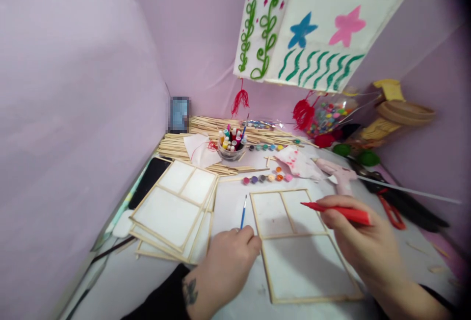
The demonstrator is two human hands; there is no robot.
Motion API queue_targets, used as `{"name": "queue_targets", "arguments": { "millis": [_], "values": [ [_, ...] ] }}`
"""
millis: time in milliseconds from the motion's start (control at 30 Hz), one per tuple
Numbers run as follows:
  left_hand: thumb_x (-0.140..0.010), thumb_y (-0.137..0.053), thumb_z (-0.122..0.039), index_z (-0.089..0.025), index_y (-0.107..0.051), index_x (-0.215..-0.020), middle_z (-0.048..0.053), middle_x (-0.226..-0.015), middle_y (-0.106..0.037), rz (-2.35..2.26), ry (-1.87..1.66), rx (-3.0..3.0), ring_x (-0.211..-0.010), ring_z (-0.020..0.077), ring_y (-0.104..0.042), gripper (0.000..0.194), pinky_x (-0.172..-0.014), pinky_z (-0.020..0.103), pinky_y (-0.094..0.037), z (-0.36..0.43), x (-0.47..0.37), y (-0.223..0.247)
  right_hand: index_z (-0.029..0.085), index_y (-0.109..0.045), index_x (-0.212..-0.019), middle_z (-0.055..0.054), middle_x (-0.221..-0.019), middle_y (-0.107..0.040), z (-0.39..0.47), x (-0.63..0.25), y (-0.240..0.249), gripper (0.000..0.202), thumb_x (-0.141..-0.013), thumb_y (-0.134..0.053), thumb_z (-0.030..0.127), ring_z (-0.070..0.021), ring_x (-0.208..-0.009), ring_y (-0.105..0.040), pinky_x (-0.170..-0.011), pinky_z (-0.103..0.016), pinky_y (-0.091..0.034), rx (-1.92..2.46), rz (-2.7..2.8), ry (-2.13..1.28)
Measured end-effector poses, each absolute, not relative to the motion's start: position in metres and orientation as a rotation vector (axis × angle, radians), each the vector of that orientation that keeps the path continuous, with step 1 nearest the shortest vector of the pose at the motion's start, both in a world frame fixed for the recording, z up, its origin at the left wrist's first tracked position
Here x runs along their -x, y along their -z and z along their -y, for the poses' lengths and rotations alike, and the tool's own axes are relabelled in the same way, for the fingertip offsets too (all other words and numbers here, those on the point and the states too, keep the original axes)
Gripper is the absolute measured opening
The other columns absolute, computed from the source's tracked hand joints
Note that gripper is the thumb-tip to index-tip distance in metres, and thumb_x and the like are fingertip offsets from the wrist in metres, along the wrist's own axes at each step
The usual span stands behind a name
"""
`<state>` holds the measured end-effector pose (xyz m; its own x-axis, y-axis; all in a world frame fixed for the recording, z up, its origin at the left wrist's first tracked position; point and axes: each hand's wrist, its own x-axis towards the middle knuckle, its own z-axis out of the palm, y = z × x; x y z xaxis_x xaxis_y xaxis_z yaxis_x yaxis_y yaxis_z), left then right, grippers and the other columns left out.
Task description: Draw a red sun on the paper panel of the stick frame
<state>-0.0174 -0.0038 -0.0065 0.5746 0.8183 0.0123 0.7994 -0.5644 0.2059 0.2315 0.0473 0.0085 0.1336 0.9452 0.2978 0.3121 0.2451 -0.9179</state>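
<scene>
In the head view a red marker (346,211) points left in my right hand (362,236), whose fingers are closed round it over the right side of a framed white panel (305,268). Thin wooden sticks edge this panel and divide it into two small parts and one large one. My left hand (231,261) has its fingers curled at the panel's left edge. A thin blue paintbrush (243,214) stands out beyond those fingers, its lower end hidden by them. Whether the hand grips the brush or the frame, I cannot tell.
Similar framed panels (169,214) are stacked at the left. Behind are a cup of markers (231,146), small paint pots (262,178), loose sticks (206,126) and stained cloth (298,163). A glue gun (340,172) lies at the right. A painted lantern (316,30) hangs above.
</scene>
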Motion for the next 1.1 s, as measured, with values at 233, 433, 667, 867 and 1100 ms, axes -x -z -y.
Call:
{"name": "queue_targets", "arguments": {
  "millis": [233,433,667,867,1100],
  "values": [
    [-0.09,-0.056,-0.019,-0.023,-0.047,-0.086,-0.003,-0.082,-0.055,-1.366,-0.177,-2.613,-0.07,0.0178,-0.056,0.01,-0.058,0.031,-0.044,0.002,0.019,0.01,0.022,-0.066,-0.086,-0.003,-0.073,-0.062,-0.052,-0.228,-0.001,0.014,-0.078,-0.067,0.033,-0.0169,-0.061,-0.057,-0.053,-0.029,-0.046,1.345,1.384,-0.741],
    [-0.088,-0.058,-0.017,-0.023,-0.049,-0.083,-0.003,-0.079,-0.055,-1.386,-0.198,-2.603,-0.069,0.0177,-0.057,0.012,-0.057,0.03,-0.043,0.001,0.019,0.015,0.022,-0.063,-0.084,-0.001,-0.077,-0.062,-0.057,-0.224,0.009,0.008,-0.081,-0.065,0.029,-0.0166,-0.069,-0.058,-0.063,-0.028,-0.047,1.349,1.47,-0.749],
    [-0.088,-0.06,-0.019,-0.021,-0.05,-0.079,-0.002,-0.077,-0.056,-1.439,-0.225,-2.573,-0.067,0.0158,-0.057,0.013,-0.057,0.027,-0.043,0.002,0.018,0.013,0.022,-0.063,-0.083,-0.001,-0.073,-0.062,-0.061,-0.223,0.014,0.009,-0.08,-0.064,0.03,-0.0157,-0.063,-0.057,-0.058,-0.026,-0.046,1.357,1.485,-0.749],
    [-0.089,-0.058,-0.02,-0.02,-0.053,-0.077,-0.002,-0.077,-0.057,-1.432,-0.201,-2.534,-0.066,0.0162,-0.058,0.013,-0.057,0.027,-0.046,-0.001,0.016,0.01,0.022,-0.063,-0.082,-0.001,-0.073,-0.063,-0.06,-0.221,0.011,0.012,-0.079,-0.065,0.033,-0.0163,-0.063,-0.058,-0.058,-0.027,-0.046,1.369,1.489,-0.739],
    [-0.089,-0.058,-0.022,-0.02,-0.055,-0.079,-0.001,-0.079,-0.059,-1.445,-0.159,-2.505,-0.069,0.0174,-0.06,0.011,-0.06,0.029,-0.049,-0.001,0.015,0.01,0.021,-0.063,-0.082,-0.002,-0.075,-0.064,-0.061,-0.222,0.013,0.013,-0.079,-0.065,0.034,-0.017,-0.066,-0.059,-0.061,-0.027,-0.047,1.378,1.489,-0.743]
  ]
}}
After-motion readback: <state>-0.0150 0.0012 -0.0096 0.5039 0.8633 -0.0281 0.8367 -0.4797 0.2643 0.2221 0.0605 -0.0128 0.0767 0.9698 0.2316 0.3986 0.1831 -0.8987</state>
